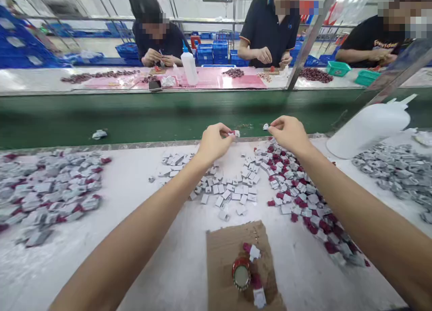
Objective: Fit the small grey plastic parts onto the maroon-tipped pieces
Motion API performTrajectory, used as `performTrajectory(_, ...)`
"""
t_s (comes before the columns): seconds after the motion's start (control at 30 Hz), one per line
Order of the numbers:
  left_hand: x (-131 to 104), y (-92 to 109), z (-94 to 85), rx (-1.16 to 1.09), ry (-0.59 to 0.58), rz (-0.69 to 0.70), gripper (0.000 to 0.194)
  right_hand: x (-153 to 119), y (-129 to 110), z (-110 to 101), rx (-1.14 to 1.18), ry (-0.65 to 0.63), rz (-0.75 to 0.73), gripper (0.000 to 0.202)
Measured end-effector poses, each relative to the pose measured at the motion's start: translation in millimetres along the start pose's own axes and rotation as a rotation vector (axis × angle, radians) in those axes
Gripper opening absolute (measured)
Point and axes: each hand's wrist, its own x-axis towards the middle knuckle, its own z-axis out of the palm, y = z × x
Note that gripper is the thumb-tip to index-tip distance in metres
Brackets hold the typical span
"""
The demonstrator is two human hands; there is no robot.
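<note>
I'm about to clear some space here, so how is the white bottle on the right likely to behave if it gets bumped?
The white bottle already leans well over, so it may tip or roll. Its rounded, smooth-looking body could feel slippery. Its contents are hidden, so I cannot judge its weight.

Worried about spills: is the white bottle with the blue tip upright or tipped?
Upright: the bottle stands on its base on the pink sheet, blue tip pointing up.
</note>
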Motion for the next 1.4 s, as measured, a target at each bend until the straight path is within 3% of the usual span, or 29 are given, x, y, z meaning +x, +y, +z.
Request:
performTrajectory(0.13,46,5,6.4,0.058,0.01,-0.1,0.014,36,-24,16,-0.019,-0.053,0.068,0.034)
performTrajectory(0.23,66,0,9.3,0.138,-0.008,-0.17,0.017,48,-38,28,-0.003,-0.091,0.068,0.038)
performTrajectory(0.33,65,-7,6.3,0.223,-0.027,-0.195,0.016,46,-50,33,0.058,-0.113,0.004,0.036)
performTrajectory(0.4,50,-10,-0.3,0.268,-0.02,-0.161,0.019,36,-58,27,0.121,-0.12,-0.057,0.028)
performTrajectory(0.53,-5,-19,-21.4,0.304,-0.098,0.05,0.028,-20,-59,-1,0.264,-0.136,-0.189,0.008)
performTrajectory(0.67,-53,-37,-39.1,0.289,-0.287,0.255,0.027,-118,-34,-24,0.462,-0.225,-0.329,0.008)
performTrajectory(0.8,-73,-50,-49.9,0.28,-0.354,0.321,0.039,-208,3,-31,0.585,-0.283,-0.358,0.016)
performTrajectory(0.9,-80,-55,-57.1,0.247,-0.371,0.342,0.045,-251,27,-26,0.61,-0.283,-0.348,0.015)
performTrajectory(1.03,-88,-58,-59.7,0.265,-0.346,0.352,0.033,-283,52,-10,0.663,-0.19,-0.252,0.012)
performTrajectory(1.13,-94,-52,-54.8,0.341,-0.287,0.309,0.024,-296,58,-1,0.691,-0.157,-0.269,0.006)
performTrajectory(1.4,-98,-32,-38.2,0.543,-0.106,0.128,0.018,-318,25,-8,0.733,-0.278,-0.401,0.017)
